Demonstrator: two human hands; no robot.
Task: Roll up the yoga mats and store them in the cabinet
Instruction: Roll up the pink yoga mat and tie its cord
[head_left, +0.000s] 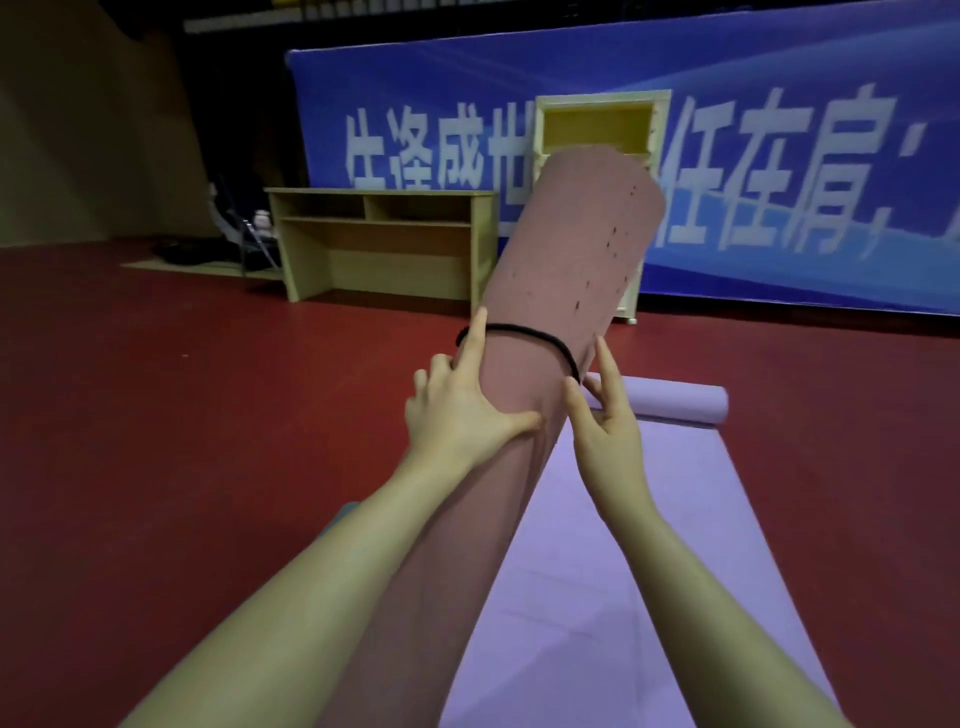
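Observation:
A rolled pink yoga mat (571, 249) stands tilted between my arms, its top end leaning away to the right. A black elastic band (524, 331) loops around it. My left hand (457, 410) lies against the roll's left side, index finger hooked under the band, thumb pressing the mat. My right hand (608, 431) touches the right side, index finger and thumb stretched up at the band. A purple yoga mat (597, 571) lies flat on the floor below, its far end curled. The cream cabinet (597, 130) stands behind the roll, its top compartment showing.
A low wooden desk (384, 244) with open shelves stands at left of the cabinet. A big blue banner (779, 156) covers the back wall. Dark bags and a folding chair (249, 244) sit in the far left corner. Red floor (182, 415) spreads all around.

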